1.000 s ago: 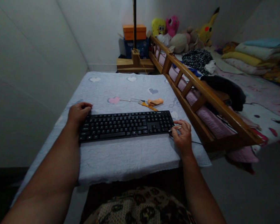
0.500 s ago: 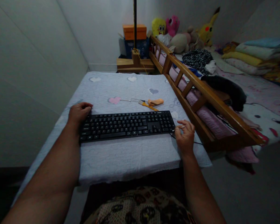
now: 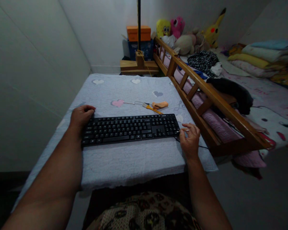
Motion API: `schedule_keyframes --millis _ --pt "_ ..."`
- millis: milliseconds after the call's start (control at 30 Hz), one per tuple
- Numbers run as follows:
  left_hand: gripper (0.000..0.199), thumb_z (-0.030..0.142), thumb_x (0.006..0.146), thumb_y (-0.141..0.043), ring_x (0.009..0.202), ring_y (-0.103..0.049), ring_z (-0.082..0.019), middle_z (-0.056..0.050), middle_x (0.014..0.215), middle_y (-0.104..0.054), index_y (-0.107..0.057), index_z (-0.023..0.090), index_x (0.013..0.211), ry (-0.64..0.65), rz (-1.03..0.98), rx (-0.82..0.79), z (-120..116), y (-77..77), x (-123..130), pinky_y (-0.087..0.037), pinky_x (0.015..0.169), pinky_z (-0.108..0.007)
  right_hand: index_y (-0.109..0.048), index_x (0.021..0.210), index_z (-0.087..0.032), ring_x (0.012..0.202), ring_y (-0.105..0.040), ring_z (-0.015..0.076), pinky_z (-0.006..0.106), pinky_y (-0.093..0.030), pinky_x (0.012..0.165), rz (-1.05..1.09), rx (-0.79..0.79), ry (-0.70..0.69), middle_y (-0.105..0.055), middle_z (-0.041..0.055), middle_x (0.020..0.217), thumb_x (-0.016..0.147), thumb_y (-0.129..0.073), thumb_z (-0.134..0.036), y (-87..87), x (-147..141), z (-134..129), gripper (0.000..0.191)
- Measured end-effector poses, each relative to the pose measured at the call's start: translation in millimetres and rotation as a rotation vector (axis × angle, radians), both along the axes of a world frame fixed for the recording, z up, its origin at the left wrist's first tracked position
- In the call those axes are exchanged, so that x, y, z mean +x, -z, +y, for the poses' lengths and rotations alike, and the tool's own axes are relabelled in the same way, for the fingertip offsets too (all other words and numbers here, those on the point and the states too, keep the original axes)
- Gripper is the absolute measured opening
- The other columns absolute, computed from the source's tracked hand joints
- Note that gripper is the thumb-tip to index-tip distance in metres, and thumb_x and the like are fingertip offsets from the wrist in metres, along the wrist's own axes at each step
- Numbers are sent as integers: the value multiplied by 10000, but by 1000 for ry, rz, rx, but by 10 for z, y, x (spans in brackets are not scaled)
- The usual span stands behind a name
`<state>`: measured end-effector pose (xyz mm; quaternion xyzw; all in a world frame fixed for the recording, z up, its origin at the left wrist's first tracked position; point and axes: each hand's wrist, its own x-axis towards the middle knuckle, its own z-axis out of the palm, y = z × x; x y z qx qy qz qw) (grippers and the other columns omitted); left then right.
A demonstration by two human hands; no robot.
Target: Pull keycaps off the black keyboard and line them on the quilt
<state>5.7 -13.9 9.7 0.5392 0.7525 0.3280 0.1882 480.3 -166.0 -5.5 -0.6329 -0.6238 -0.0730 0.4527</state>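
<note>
A black keyboard point(image 3: 129, 129) lies across the cloth-covered table point(image 3: 134, 159). At its left end, my left hand point(image 3: 82, 115) rests with curled fingers against the upper corner; what its fingertips hold, if anything, is hidden. My right hand point(image 3: 190, 137) pinches a thin white stick, like a cotton swab point(image 3: 183, 130), its tip at the keyboard's right edge. Behind the keyboard lie a brush with a yellow handle point(image 3: 153, 109), a folded orange cloth point(image 3: 160, 104) and a thin wire-like tool point(image 3: 141, 102). Another white stick point(image 3: 129, 103) lies to their left.
A wooden bed rail point(image 3: 206, 92) runs along the table's right side, with bedding and plush toys point(image 3: 184, 44) beyond. A wooden stand point(image 3: 140, 64) and an orange box point(image 3: 138, 33) are behind the table. A black cable point(image 3: 203, 147) trails right.
My right hand has shifted very slightly left, and the stick's tip reaches a little further over the keyboard's right edge. My left hand has stayed in place.
</note>
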Motion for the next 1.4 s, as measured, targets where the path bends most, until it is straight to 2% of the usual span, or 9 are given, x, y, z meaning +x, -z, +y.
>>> schedule_keyframes --millis 300,667,1167,1400 --pt "410 347 655 -578 830 -600 -220 -37 888 -710 -739 161 983 9 -3 6 -20 -3 0 -496 882 -367 -676 834 -222 1182 -539 290 566 -379 1079 17 -18 -15 -699 90 1052 902 -563 -219 14 11 5 131" --pt "407 349 663 -575 829 -605 -225 -46 900 -713 -741 161 983 26 13 1 -19 3 -3 -493 858 -356 -685 840 -226 1183 -540 287 557 -384 1085 32 -16 -26 -706 87 1044 911 -562 -238 20 18 13 143" --pt "424 367 669 -579 808 -607 -219 -51 898 -711 -740 154 998 26 23 -13 -43 -23 2 -493 870 -353 -705 850 -239 1231 -514 279 542 -374 1103 27 -69 -124 -704 78 1100 928 -571 -272 -43 -38 -21 159" --pt "395 353 645 -569 821 -609 -226 -46 890 -715 -741 162 945 12 32 1 -15 -12 5 -510 894 -378 -705 844 -239 1230 -517 278 544 -380 1102 49 -61 -99 -704 73 1073 910 -569 -257 -28 -15 -3 152"
